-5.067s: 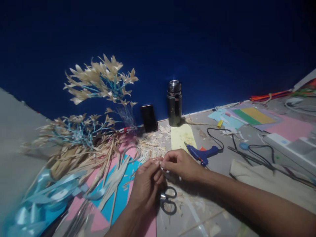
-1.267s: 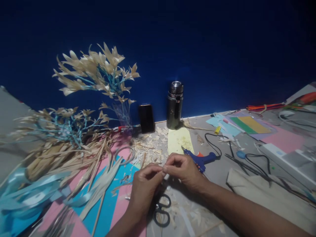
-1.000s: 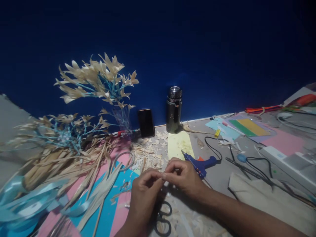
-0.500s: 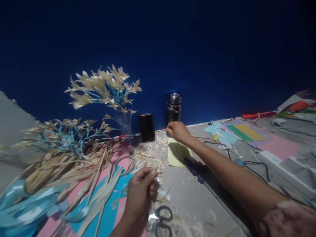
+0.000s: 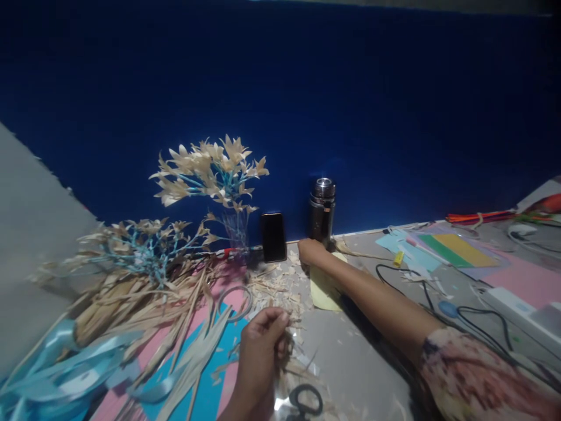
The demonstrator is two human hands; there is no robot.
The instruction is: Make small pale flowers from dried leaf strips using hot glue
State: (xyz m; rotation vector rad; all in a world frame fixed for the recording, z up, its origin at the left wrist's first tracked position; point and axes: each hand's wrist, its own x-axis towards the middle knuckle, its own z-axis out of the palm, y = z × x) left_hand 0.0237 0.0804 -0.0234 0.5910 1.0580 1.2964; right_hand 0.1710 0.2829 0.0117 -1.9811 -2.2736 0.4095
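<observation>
My left hand [image 5: 263, 339] is low in the middle with its fingers curled and the thumb pressed against the index finger. Whatever it pinches is too small to make out. My right hand [image 5: 312, 252] reaches far forward, closed, in front of the steel flask [image 5: 322, 216] and at the top of a yellow paper pad [image 5: 326, 286]. Its fingertips point down and are hidden. Pale husk scraps [image 5: 274, 286] lie between the hands. Black-handled scissors [image 5: 307, 400] rest just right of my left wrist, cut off by the lower edge.
Pale flowers on blue stems [image 5: 210, 169] stand in a clear vase [image 5: 236, 234] beside an upright phone [image 5: 274, 237]. Dried husks [image 5: 131, 310], blue ribbon [image 5: 74, 374] and a tape ring [image 5: 236, 301] lie left. Coloured sheets [image 5: 460, 248], black cable [image 5: 482, 313] and a power strip [image 5: 512, 310] lie right.
My right hand has come down from in front of the flask's lower body towards the table by its base. My left hand keeps its pinch. The view has shifted, moving the scene rightward.
</observation>
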